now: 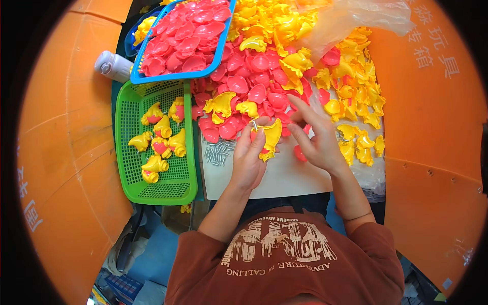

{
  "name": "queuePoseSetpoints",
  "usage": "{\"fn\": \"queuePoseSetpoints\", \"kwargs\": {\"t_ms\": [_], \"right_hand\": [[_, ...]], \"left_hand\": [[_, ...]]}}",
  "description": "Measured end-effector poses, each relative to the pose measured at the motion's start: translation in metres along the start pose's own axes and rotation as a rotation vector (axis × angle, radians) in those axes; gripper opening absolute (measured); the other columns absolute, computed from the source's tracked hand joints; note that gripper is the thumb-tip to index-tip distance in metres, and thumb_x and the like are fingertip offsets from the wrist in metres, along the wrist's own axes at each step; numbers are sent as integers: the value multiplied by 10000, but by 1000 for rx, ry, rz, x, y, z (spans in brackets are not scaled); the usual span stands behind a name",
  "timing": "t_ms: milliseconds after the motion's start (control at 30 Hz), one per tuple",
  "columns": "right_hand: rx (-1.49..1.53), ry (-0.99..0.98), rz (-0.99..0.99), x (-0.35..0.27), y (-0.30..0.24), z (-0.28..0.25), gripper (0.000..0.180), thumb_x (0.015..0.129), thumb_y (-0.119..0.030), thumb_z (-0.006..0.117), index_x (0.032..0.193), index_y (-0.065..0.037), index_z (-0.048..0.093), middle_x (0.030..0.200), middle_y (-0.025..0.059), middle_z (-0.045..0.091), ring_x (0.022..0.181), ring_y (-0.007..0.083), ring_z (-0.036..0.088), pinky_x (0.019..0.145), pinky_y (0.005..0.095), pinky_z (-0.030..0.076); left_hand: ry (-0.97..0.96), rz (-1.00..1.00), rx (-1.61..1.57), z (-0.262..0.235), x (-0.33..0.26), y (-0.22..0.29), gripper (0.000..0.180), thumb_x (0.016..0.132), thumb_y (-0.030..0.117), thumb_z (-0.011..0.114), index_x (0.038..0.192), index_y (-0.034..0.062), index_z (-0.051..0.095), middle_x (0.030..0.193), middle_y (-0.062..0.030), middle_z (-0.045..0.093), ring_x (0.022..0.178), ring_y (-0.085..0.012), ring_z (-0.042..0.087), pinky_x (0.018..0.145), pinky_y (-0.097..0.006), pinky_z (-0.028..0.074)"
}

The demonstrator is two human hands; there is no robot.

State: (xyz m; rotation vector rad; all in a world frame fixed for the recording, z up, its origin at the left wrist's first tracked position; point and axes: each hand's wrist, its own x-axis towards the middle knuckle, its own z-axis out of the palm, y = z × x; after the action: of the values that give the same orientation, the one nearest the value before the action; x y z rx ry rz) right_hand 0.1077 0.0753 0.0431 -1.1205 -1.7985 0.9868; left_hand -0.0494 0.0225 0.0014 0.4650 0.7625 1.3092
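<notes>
My left hand (248, 161) is closed around a yellow plastic toy shell (271, 138), with its hollow side facing up. Near the thumb and fingertips a small silvery metal pin (255, 125) stands at the shell's edge. To the right, my right hand (320, 140) is raised with thumb and index finger apart, and I see nothing between them. Just beyond both hands spreads a heap of pink-red rounded shells (256, 93) mixed with yellow pieces. A small pile of metal pins (218, 152) lies on the white board (292, 184), left of my left hand.
At the left stands a green basket (192, 173) with several joined yellow-and-red figures. Behind it, a blue basket (222, 48) is full of pink-red shells. A white bottle (116, 66) is beside them. Yellow shells (353, 99) lie right; orange panels (432, 117) flank the table.
</notes>
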Motion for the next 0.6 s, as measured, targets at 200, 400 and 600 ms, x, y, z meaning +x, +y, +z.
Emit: {"fn": "queuePoseSetpoints", "kwargs": {"t_ms": [200,400,600], "right_hand": [[-105,42,-170,-9,13,-10,242,751,9,647,993,8,643,818,103,608,771,209,590,685,290,458],[131,8,-146,-9,12,-19,131,712,-17,717,835,-17,672,846,80,596,803,154,557,713,266,432],[-8,79,-188,-9,8,-15,156,671,-90,763,779,-44,660,885,68,538,864,188,507,739,284,410]], "left_hand": [[-52,-35,21,15,-1,3,373,968,232,398,1260,0,402,1121,-141,536,927,-234,572,750,-314,478],[-99,-82,-29,15,-4,2,386,964,236,406,1271,3,391,1133,-140,534,936,-237,576,757,-322,484],[-115,-59,-44,27,-8,4,398,966,244,407,1279,0,378,1138,-138,532,946,-232,574,763,-322,486]]}}
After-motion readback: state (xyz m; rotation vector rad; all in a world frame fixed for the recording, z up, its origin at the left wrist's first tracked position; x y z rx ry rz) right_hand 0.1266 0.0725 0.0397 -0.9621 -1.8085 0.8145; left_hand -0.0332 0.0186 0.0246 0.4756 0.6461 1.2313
